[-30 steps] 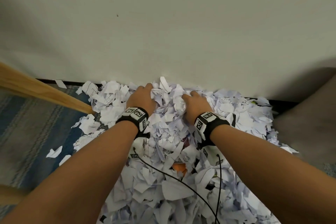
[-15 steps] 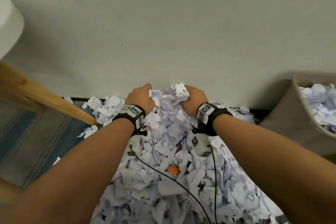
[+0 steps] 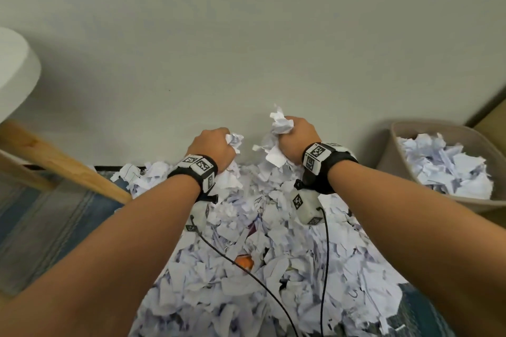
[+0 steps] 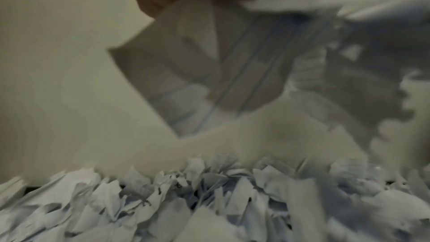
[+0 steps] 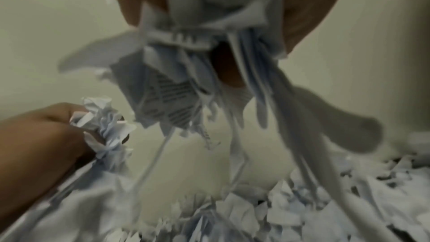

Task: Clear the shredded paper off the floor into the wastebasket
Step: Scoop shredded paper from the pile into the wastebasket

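Note:
A big heap of white shredded paper (image 3: 262, 262) covers the floor against the wall. My left hand (image 3: 216, 145) grips a crumpled bunch of shreds (image 3: 235, 140), lifted above the heap. My right hand (image 3: 294, 135) grips a second bunch (image 3: 279, 124), a little higher, with strips trailing down (image 5: 186, 87). In the right wrist view the left hand (image 5: 46, 132) shows with its bunch (image 5: 104, 120). A beige wastebasket (image 3: 394, 145), part full of shreds (image 3: 449, 169), stands at the right by the wall. Both hands' fingertips are hidden in the paper.
A plain wall (image 3: 246, 35) rises just behind the heap. A slanted wooden leg (image 3: 63, 164) crosses at the left above a blue striped rug (image 3: 54, 227). A white rounded object (image 3: 13, 71) sits at the far left. Black cables (image 3: 324, 254) hang from my wrists over the paper.
Both hands closed on shreds in the heap and lifted them clear, the right hand higher. The view swung right, bringing the wastebasket into sight.

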`<state>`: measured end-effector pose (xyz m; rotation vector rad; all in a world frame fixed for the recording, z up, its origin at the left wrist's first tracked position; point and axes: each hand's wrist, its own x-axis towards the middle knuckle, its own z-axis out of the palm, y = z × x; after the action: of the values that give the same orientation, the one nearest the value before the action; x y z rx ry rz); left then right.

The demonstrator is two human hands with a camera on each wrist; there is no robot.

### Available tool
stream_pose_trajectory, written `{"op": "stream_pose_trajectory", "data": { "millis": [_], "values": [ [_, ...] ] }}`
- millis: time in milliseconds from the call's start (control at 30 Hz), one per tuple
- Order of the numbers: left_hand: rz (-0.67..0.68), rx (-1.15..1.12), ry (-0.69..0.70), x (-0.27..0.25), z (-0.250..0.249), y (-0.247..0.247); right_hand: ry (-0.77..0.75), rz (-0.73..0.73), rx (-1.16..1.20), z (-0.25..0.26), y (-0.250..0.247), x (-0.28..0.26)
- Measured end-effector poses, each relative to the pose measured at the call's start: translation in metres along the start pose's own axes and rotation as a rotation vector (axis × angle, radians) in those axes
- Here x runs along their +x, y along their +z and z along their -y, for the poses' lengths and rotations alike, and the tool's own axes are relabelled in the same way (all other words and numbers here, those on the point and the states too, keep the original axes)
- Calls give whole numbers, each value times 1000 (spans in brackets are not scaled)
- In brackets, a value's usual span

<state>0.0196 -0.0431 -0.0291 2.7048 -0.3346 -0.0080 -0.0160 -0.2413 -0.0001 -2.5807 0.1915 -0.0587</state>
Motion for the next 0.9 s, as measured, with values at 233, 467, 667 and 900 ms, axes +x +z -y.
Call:
{"op": "stream_pose_trajectory", "data": {
  "millis": [233,467,667,900],
  "values": [
    [-123,-154,54,5,-72,-6,136,-237,201,-31,-71,-3],
    [-214,-489,157,23,-180,-6,303,-490,305,-97,-153,-18],
    [-182,-671,234,20,-259,14,527,-504,144,-162,-201,-50],
    [-141,-753,355,15,-323,50,569,-342,-81,-217,-196,-71]
  ]
}}
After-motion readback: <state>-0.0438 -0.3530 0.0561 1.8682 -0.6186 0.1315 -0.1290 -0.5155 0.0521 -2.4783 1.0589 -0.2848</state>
